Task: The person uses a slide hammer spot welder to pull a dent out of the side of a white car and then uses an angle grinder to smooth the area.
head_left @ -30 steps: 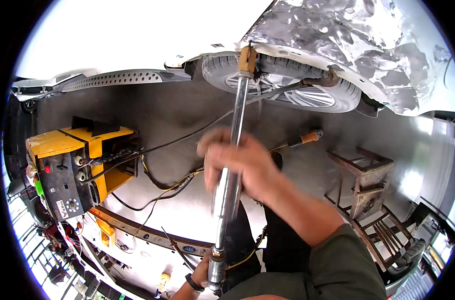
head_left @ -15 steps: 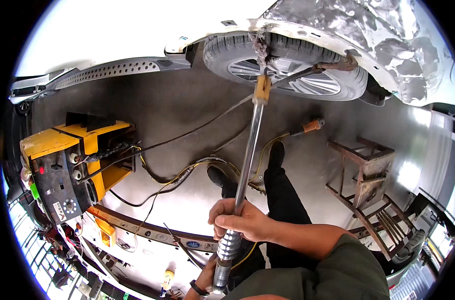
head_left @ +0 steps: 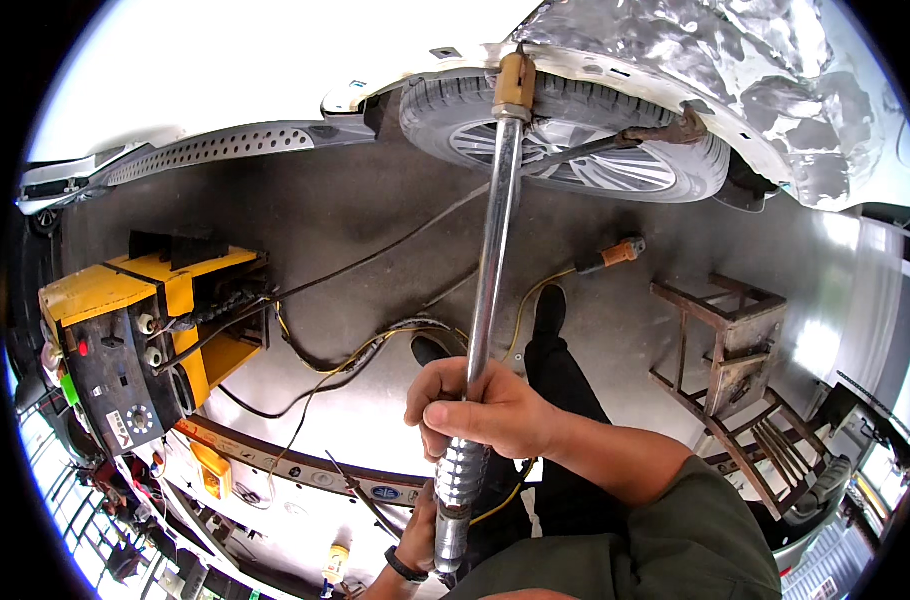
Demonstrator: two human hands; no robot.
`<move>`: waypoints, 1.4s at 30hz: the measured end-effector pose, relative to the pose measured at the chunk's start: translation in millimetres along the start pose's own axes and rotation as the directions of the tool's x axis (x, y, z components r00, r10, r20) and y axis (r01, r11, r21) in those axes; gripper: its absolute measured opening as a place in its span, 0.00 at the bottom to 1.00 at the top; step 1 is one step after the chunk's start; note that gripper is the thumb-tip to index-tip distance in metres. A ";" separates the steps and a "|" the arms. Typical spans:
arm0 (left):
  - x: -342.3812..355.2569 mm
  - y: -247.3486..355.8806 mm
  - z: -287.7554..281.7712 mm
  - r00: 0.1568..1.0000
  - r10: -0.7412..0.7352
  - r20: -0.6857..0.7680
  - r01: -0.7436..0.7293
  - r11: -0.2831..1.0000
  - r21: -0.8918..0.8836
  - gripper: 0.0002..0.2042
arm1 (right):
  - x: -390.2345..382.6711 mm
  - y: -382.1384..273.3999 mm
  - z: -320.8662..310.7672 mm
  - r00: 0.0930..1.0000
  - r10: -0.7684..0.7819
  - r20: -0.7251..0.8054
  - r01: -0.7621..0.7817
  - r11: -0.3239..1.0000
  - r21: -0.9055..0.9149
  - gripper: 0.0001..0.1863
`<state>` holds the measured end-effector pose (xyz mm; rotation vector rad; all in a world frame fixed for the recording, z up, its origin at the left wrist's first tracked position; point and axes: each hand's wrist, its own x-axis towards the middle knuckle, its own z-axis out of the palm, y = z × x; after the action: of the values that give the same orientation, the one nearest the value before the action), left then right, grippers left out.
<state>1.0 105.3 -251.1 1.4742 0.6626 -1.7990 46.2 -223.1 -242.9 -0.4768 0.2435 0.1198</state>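
Note:
A long chrome slide-hammer dent puller [head_left: 498, 220] runs from my body up toward the car. Its brass-coloured tip block [head_left: 515, 85] with a short dark point overlaps the wheel-arch lip; whether the point touches metal I cannot tell. My right hand [head_left: 483, 410] wraps round the shaft just above the ringed, spring-like section [head_left: 463, 470]. Below it, my left hand [head_left: 417, 535], with a black band on its wrist, lies beside the tool's rear end, its fingers hidden behind it. The white fender [head_left: 675, 50] has bare, sanded metal patches.
A car wheel [head_left: 585, 150] stands under the arch, with a cable clamp [head_left: 665, 132] on the arch edge. At left is a yellow welding machine [head_left: 125, 340]. An orange-and-black grinder [head_left: 611, 255], cables [head_left: 375, 340] and a wooden stool [head_left: 735, 350] are on the floor.
The dent puller has moved up and slightly left, its tip going from in front of the wheel to the arch lip. Both hands moved with it. The fuzzy grey clump near the tip no longer shows.

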 end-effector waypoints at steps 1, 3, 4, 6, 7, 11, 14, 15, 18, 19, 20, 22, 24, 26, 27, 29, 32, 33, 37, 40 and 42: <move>-9.5 20.8 13.9 1.000 -0.019 0.013 0.021 0.986 -0.168 0.22 | -0.1 0.3 0.0 1.000 0.018 -0.010 -0.018 1.000 0.006 0.12; -14.1 32.0 22.5 0.999 -0.036 0.024 0.041 0.942 -0.332 0.22 | -0.3 -1.8 -0.6 1.000 0.024 -0.010 -0.024 1.000 -0.006 0.12; -13.7 31.2 22.4 0.999 -0.039 0.021 0.043 0.941 -0.336 0.22 | 0.0 -2.8 -0.3 1.000 0.030 -0.009 -0.031 0.999 -0.020 0.13; -14.5 32.0 23.1 0.999 -0.042 0.017 0.045 0.939 -0.341 0.22 | 0.5 -5.0 0.3 1.000 0.030 -0.007 -0.030 0.999 -0.015 0.13; -15.9 33.3 23.8 0.999 -0.026 0.021 0.031 0.939 -0.343 0.22 | 0.7 -5.7 0.3 1.000 0.029 -0.010 -0.030 0.999 -0.011 0.12; -20.0 41.3 29.2 1.000 -0.030 0.001 0.029 0.939 -0.343 0.23 | 0.4 -6.1 -0.3 0.999 0.032 -0.007 -0.032 0.999 -0.021 0.13; -22.1 43.5 28.8 0.998 -0.068 -0.010 0.062 0.950 -0.306 0.24 | 0.1 -4.8 -0.8 1.000 0.016 0.007 -0.016 1.000 -0.025 0.13; -22.8 44.1 28.3 0.997 -0.078 -0.012 0.071 0.953 -0.294 0.24 | -0.3 -6.7 0.2 1.000 0.023 0.006 -0.023 0.999 -0.035 0.14; -22.7 42.0 25.9 1.000 -0.024 0.013 0.026 0.955 -0.295 0.26 | 0.3 -9.5 1.6 1.000 0.027 0.006 -0.027 0.999 -0.041 0.14; -21.8 41.3 24.7 0.999 -0.050 0.010 0.051 0.939 -0.340 0.26 | 0.4 -10.1 1.9 1.000 0.025 0.006 -0.025 0.999 -0.039 0.14; -22.5 41.7 23.7 0.998 -0.063 0.008 0.062 0.930 -0.362 0.26 | 0.7 -10.4 2.9 1.000 0.024 0.006 -0.024 0.999 -0.037 0.14; -27.4 46.3 24.1 0.996 -0.076 0.035 0.084 0.914 -0.398 0.27 | 2.0 -11.8 6.2 0.995 0.092 -0.034 -0.093 0.996 -0.020 0.12; -29.1 46.1 21.2 0.996 -0.072 0.060 0.090 0.908 -0.410 0.28 | 2.7 -14.2 7.4 0.996 0.079 -0.031 -0.080 0.996 -0.031 0.12; -25.3 34.0 11.2 0.997 -0.018 0.074 0.040 0.949 -0.313 0.27 | 3.0 -13.3 8.2 0.997 0.069 -0.024 -0.069 0.998 -0.010 0.12; -24.2 31.6 8.1 0.997 -0.003 0.081 0.025 0.960 -0.280 0.27 | 3.2 -13.6 8.7 0.997 0.069 -0.026 -0.070 0.998 -0.008 0.12; -25.8 29.7 -1.7 0.987 -0.044 0.155 0.098 0.927 -0.361 0.22 | 5.1 -14.6 12.0 0.994 0.093 -0.065 -0.097 0.994 -0.052 0.12; -29.1 34.7 -15.7 0.960 -0.141 0.242 0.231 0.888 -0.398 0.18 | 6.8 -11.8 20.7 0.986 0.101 -0.133 -0.110 0.992 -0.065 0.13; -33.9 38.3 -25.0 0.950 -0.139 0.279 0.227 0.922 -0.313 0.18 | 9.4 -13.5 25.8 0.984 0.107 -0.139 -0.116 0.991 -0.060 0.14; -57.3 77.1 -29.6 0.908 -0.251 0.337 0.380 0.832 -0.404 0.23 | 16.8 -15.3 37.6 0.991 0.039 -0.128 -0.046 0.998 -0.048 0.21; -52.7 66.1 -43.4 0.922 -0.211 0.325 0.332 0.861 -0.385 0.24 | 19.6 -14.2 36.0 0.991 -0.001 -0.134 -0.003 1.000 -0.026 0.20; -48.7 49.2 -48.5 0.932 -0.216 0.293 0.319 0.871 -0.375 0.23 | 25.8 -10.8 30.9 0.992 0.003 -0.129 0.001 1.000 0.030 0.19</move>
<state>74.1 121.5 -212.0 0.8911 1.0914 -1.8551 79.2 -216.7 -218.3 -0.4552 0.3721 0.0865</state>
